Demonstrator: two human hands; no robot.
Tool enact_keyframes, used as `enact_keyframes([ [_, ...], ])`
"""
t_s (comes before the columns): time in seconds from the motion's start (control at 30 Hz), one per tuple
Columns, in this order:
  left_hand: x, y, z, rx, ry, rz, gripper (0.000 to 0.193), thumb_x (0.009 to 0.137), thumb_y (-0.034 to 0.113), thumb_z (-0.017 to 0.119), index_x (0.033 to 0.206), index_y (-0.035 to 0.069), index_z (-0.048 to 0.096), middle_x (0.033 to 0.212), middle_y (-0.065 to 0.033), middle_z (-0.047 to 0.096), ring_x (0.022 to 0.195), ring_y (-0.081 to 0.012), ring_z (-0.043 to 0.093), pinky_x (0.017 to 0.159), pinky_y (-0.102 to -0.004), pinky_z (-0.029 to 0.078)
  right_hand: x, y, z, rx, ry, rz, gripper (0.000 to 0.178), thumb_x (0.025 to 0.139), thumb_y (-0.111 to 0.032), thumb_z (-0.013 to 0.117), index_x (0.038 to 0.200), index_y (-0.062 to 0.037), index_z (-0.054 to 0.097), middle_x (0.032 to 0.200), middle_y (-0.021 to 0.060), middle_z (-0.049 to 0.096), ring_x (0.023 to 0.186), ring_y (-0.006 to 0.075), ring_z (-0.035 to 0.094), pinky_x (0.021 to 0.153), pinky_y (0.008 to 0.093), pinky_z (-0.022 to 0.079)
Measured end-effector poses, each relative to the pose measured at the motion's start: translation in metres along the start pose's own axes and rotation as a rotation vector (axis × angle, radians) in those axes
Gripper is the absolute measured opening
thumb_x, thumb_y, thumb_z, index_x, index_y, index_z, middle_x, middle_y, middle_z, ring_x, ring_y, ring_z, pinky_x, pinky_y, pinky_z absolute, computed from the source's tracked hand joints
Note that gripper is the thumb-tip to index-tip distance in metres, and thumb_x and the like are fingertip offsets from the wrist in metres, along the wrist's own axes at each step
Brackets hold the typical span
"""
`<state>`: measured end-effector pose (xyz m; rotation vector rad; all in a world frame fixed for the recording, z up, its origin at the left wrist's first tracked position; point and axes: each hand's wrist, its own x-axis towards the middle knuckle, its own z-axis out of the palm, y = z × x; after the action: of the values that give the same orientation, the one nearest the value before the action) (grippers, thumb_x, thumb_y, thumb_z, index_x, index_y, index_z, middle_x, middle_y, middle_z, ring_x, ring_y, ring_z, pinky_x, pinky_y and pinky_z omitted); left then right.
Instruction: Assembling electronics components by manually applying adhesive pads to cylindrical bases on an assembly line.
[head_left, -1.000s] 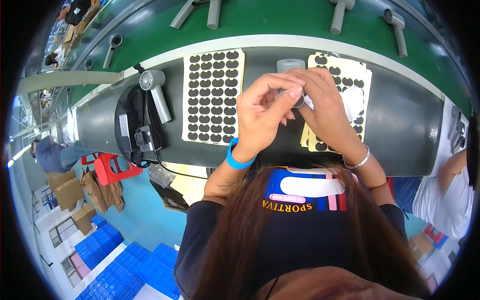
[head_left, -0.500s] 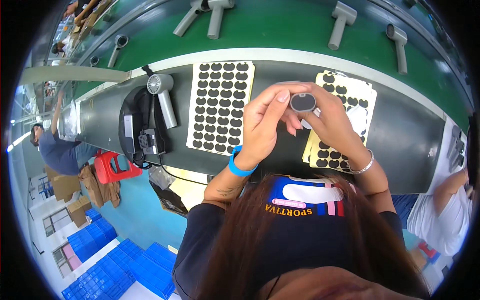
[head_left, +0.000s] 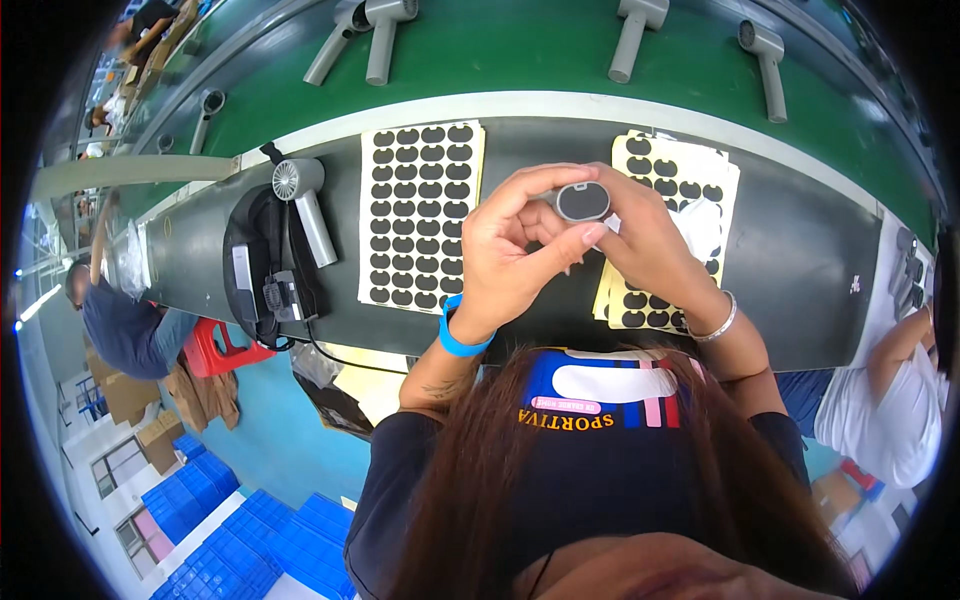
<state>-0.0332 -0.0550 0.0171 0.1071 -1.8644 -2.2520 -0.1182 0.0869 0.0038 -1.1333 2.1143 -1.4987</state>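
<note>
Between my two hands is a grey handheld fan, its oval handle end (head_left: 582,201) facing up with a black pad on it. The rest of it is hidden by my fingers. My right hand (head_left: 648,228) is wrapped round it from the right. My left hand (head_left: 510,245) closes on it from the left, the index finger along the far rim and the thumb by the near edge. Under my right wrist lie yellow-backed sheets of black oval stickers (head_left: 635,300), with a crumpled white piece (head_left: 700,228) on them. Another sticker sheet (head_left: 418,215) lies left of my hands.
A grey handheld fan (head_left: 308,205) lies beside a black bag (head_left: 250,220) with a corded device (head_left: 283,297). Beyond the bench's white edge, several grey fans (head_left: 630,40) lie on a green belt (head_left: 500,60). Co-workers sit at far left and right; a red stool (head_left: 215,345) stands left.
My left thumb has slid off the black pad's upper left to its near edge. The whole view has shifted, so the bench things sit further left; the fans on the belt have shifted more.
</note>
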Motion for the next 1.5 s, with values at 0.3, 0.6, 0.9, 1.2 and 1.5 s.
enact_keyframes([
  [0.3, 0.01, 0.023, -0.026, 0.146, -0.146, 0.156, 0.038, 0.08, -0.003, 0.066, 0.115, -0.003, 0.054, 0.117, -0.0188, 0.058, 0.074, -0.0111, 0.061, 0.06, -0.0236, 0.052, 0.02, -0.005, -0.019, -0.077, 0.029, -0.19, 0.048, 0.068, 0.013, 0.056, 0.113, -0.0018, 0.057, 0.118, 0.0143, 0.06, 0.112, 0.0307, 0.057, 0.094, 0.0366, 0.044],
  [0.6, 0.149, -0.047, -0.215, 1.521, 0.404, 0.331, 0.057, 0.077, 0.026, 0.072, 0.121, -0.001, 0.049, 0.114, -0.023, 0.054, 0.095, -0.0403, 0.056, 0.086, -0.0472, 0.046, 0.092, 0.115, -0.126, -1.026, 0.227, -0.067, 0.056, 0.068, 0.021, 0.041, 0.118, -0.0014, 0.049, 0.136, 0.0187, 0.042, 0.116, 0.0409, 0.047, 0.092, 0.0431, 0.044],
  [0.9, 0.161, -0.036, -0.203, 1.454, 0.591, 0.116, 0.039, 0.079, 0.011, 0.06, 0.113, 0.002, 0.046, 0.099, -0.0241, 0.056, 0.087, -0.0424, 0.06, 0.074, -0.0493, 0.051, 0.111, 0.087, -0.095, -1.493, 0.177, -0.2, 0.071, 0.071, 0.009, 0.056, 0.136, -0.0143, 0.042, 0.128, 0.0178, 0.049, 0.105, 0.0371, 0.055, 0.095, 0.0438, 0.037],
  [1.2, 0.103, 0.028, -0.131, 0.904, 0.537, 0.669, 0.038, 0.076, 0.016, 0.069, 0.107, 0.004, 0.05, 0.074, -0.0179, 0.064, 0.068, -0.0376, 0.064, 0.061, -0.0425, 0.051, 0.152, 0.092, -0.048, -0.857, -0.13, 0.005, 0.03, 0.085, -0.01, 0.045, 0.11, -0.0101, 0.061, 0.109, 0.0181, 0.059, 0.097, 0.0323, 0.058, 0.083, 0.0438, 0.046],
  [1.5, 0.003, 0.074, -0.078, 0.568, 0.366, 0.69, 0.034, 0.078, 0.024, 0.073, 0.099, 0.002, 0.059, 0.08, -0.0119, 0.064, 0.069, -0.0251, 0.062, 0.062, -0.0328, 0.049, 0.097, 0.082, -0.157, 0.394, 0.441, 0.094, 0.031, 0.095, -0.03, 0.054, 0.113, -0.0045, 0.053, 0.093, 0.0103, 0.062, 0.078, 0.0142, 0.062, 0.07, 0.0232, 0.05],
])
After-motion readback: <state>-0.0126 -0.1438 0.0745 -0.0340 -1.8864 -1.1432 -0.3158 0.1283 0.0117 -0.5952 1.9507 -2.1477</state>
